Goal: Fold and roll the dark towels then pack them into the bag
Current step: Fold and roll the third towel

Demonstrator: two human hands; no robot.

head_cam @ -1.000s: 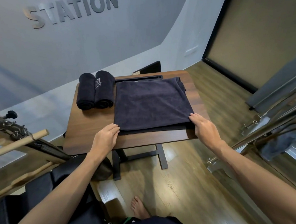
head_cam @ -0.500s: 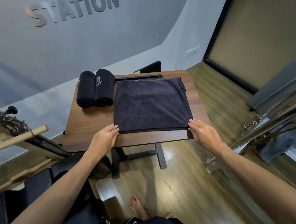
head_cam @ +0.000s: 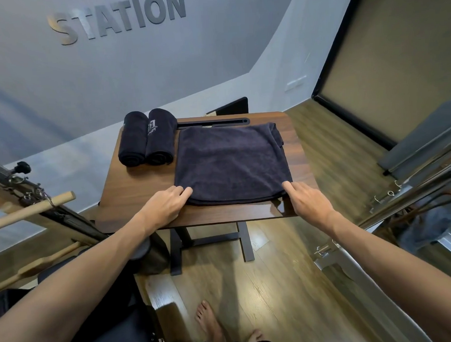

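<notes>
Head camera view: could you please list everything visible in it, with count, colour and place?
folded towel: one, dark, flat on the table's right half
rolled towels: two, dark, side by side at the table's far left
table: one, brown wood, centre
slot: one, black, table's far edge
wall lettering: grey, upper wall
wooden bar: one, pale, left
floor: brown wood
left hand: at the towel's near left corner
right hand: at its near right corner
feet: two, bare, bottom centre

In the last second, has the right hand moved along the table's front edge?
Yes. The right hand has slid slightly toward the person, from on the flat towel's corner to beside it near the table edge.
</notes>
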